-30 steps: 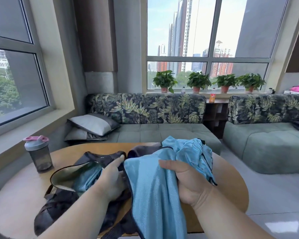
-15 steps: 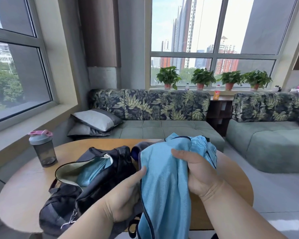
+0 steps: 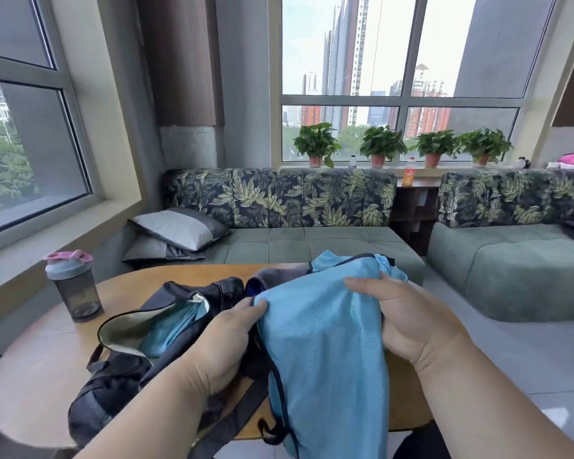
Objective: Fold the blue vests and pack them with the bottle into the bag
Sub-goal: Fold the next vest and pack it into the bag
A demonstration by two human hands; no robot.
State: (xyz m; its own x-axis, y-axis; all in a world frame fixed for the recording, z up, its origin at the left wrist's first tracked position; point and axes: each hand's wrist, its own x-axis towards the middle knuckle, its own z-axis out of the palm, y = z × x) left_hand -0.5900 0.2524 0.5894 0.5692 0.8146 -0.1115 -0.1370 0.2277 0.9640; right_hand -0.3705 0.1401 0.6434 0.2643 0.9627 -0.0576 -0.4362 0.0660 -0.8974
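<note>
Left hand (image 3: 224, 346): fingers curled, pinching the vest (image 3: 322, 352) at its left edge. Right hand (image 3: 408, 319): fingers closed round the bunched right side of it. Vest held above the round wooden table (image 3: 30, 369), hanging past the near edge. Beside it, the dark bag (image 3: 140, 366), open, probably with another vest (image 3: 169, 329) inside. Bottle (image 3: 73, 286) upright at far left, near the window. Behind, a sofa (image 3: 295, 223) and potted plants (image 3: 381, 145).

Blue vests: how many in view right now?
2. One blue vest is held in both hands over the table's near edge; another lies inside the open bag. More may be hidden.
</note>
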